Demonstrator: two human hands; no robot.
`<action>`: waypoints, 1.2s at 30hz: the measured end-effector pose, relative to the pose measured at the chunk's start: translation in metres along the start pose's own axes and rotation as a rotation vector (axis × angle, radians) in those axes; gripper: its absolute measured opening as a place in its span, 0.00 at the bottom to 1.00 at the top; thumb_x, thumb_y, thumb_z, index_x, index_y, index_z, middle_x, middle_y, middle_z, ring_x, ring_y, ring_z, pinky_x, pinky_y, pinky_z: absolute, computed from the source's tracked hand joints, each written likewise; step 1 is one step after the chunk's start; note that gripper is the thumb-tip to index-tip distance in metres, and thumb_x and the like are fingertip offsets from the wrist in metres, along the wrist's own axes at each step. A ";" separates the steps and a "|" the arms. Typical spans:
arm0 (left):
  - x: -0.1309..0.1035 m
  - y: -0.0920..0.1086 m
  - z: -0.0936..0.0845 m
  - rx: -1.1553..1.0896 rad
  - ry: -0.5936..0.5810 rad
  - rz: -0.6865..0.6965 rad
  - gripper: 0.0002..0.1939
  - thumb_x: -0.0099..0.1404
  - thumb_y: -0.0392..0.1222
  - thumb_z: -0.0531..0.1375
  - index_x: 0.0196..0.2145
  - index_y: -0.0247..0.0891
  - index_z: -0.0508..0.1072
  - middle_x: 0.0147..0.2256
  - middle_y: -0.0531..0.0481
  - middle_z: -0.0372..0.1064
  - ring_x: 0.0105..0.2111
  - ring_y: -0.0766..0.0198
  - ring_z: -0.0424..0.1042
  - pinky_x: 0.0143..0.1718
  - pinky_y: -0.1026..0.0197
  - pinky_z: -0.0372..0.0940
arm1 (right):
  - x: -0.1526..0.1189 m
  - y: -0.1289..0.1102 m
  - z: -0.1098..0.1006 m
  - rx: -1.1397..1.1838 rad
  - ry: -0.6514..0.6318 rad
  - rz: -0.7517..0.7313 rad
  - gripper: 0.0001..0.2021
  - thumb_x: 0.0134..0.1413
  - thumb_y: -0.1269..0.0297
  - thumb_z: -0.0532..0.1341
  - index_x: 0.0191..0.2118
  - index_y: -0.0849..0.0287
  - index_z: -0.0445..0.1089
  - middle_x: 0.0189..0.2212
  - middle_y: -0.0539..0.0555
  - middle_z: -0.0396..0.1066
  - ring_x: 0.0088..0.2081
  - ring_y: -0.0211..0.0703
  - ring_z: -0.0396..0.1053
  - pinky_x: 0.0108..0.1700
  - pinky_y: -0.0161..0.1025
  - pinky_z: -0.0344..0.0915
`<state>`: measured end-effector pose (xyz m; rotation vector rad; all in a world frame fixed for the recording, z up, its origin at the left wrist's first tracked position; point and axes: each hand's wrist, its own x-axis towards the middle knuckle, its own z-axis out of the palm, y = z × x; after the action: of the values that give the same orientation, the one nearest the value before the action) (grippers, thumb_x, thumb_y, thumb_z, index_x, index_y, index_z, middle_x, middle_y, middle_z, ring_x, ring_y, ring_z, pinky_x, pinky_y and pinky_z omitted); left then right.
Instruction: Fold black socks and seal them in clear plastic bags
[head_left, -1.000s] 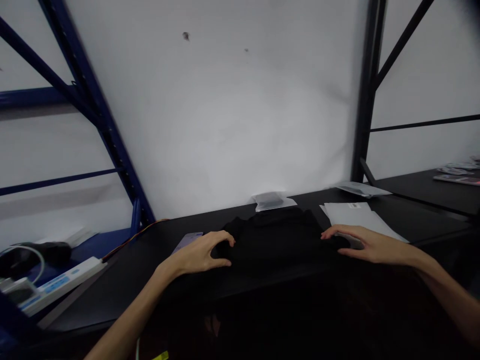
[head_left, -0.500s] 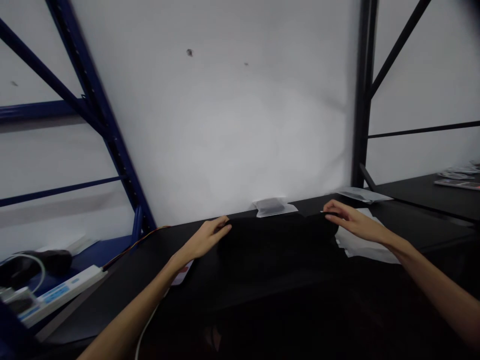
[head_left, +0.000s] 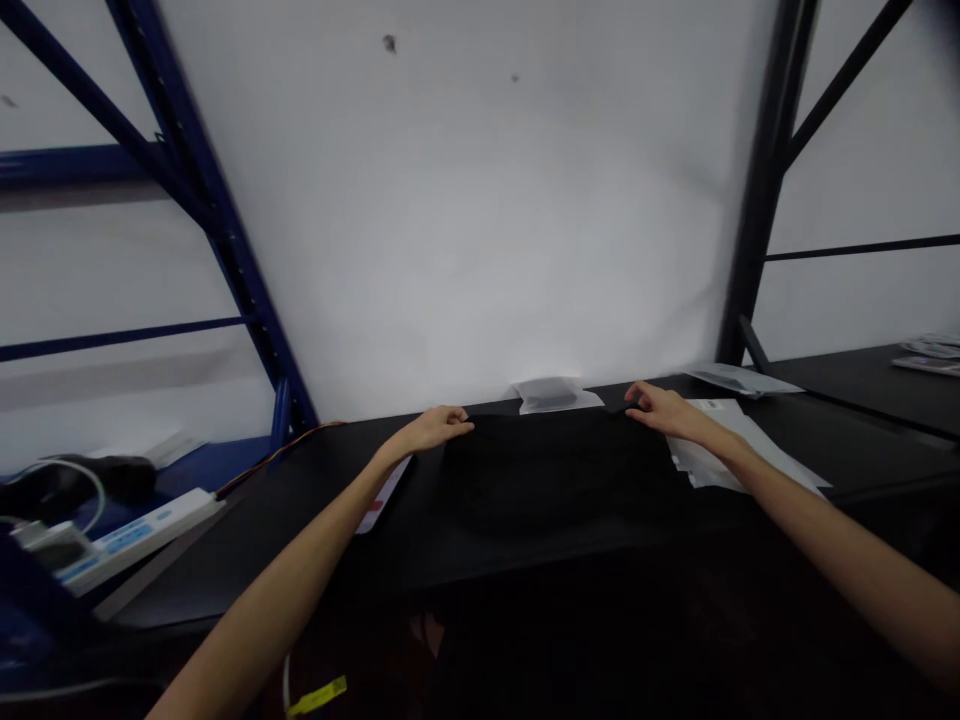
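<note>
A piece of black fabric [head_left: 551, 465] spans the space between my two hands, and its dark outline blends into the black table [head_left: 315, 510]. My left hand [head_left: 435, 428] pinches the fabric's far left corner between thumb and fingers. At the far right corner, my right hand [head_left: 661, 410] pinches it too. Folds and lower edge are too dark to make out. Under my left forearm lies a phone-like flat device [head_left: 381, 500] with a lit screen. White plastic bags [head_left: 716, 455] rest beside my right wrist.
A translucent packet [head_left: 556, 394] lies against the white wall [head_left: 480, 220], another bag [head_left: 739, 380] to its right. At left stand a blue rack post [head_left: 225, 230] and a white power strip [head_left: 139, 540]. A black post [head_left: 765, 180] rises at right. A yellow tag [head_left: 319, 695] hangs below.
My right hand has come slightly inward, closer to my left, with the fabric still between them. The view has tilted down a little, and a yellow tag now shows at the bottom.
</note>
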<state>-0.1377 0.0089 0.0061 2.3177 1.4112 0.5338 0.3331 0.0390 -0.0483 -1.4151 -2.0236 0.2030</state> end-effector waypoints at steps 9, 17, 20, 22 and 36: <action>-0.001 -0.007 0.023 0.182 0.024 -0.116 0.17 0.64 0.57 0.58 0.36 0.40 0.73 0.33 0.50 0.72 0.32 0.62 0.69 0.33 0.61 0.57 | -0.005 0.014 0.012 -0.163 -0.130 -0.113 0.07 0.57 0.63 0.59 0.42 0.54 0.69 0.26 0.49 0.69 0.26 0.42 0.66 0.29 0.39 0.55; -0.014 0.018 0.017 0.211 0.280 0.348 0.13 0.68 0.45 0.59 0.48 0.42 0.73 0.45 0.46 0.70 0.47 0.56 0.69 0.53 0.51 0.64 | -0.010 -0.002 -0.005 -0.287 0.110 -0.178 0.15 0.62 0.50 0.59 0.46 0.55 0.71 0.36 0.57 0.74 0.39 0.54 0.72 0.40 0.47 0.62; -0.024 0.038 0.011 0.082 0.192 0.446 0.13 0.71 0.48 0.58 0.50 0.44 0.73 0.50 0.45 0.70 0.53 0.56 0.68 0.59 0.50 0.63 | -0.012 -0.029 -0.017 -0.246 0.265 -0.244 0.19 0.67 0.46 0.55 0.50 0.54 0.70 0.44 0.60 0.75 0.48 0.59 0.71 0.50 0.57 0.62; -0.029 0.043 0.009 0.073 0.034 0.452 0.16 0.70 0.51 0.61 0.53 0.47 0.73 0.53 0.46 0.69 0.55 0.55 0.68 0.61 0.50 0.62 | -0.012 -0.056 -0.021 -0.165 0.250 -0.365 0.18 0.69 0.48 0.54 0.53 0.53 0.70 0.49 0.60 0.74 0.53 0.59 0.69 0.56 0.59 0.60; -0.022 0.019 0.007 0.366 -0.039 0.433 0.35 0.52 0.27 0.56 0.57 0.48 0.72 0.56 0.49 0.71 0.58 0.53 0.67 0.65 0.45 0.54 | -0.001 -0.153 0.051 0.074 -0.333 -0.771 0.15 0.71 0.54 0.55 0.49 0.56 0.75 0.46 0.56 0.76 0.46 0.48 0.72 0.50 0.46 0.67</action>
<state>-0.1293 -0.0196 0.0072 2.9365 1.0563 0.3638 0.1839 -0.0122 -0.0159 -0.4970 -2.6439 0.1763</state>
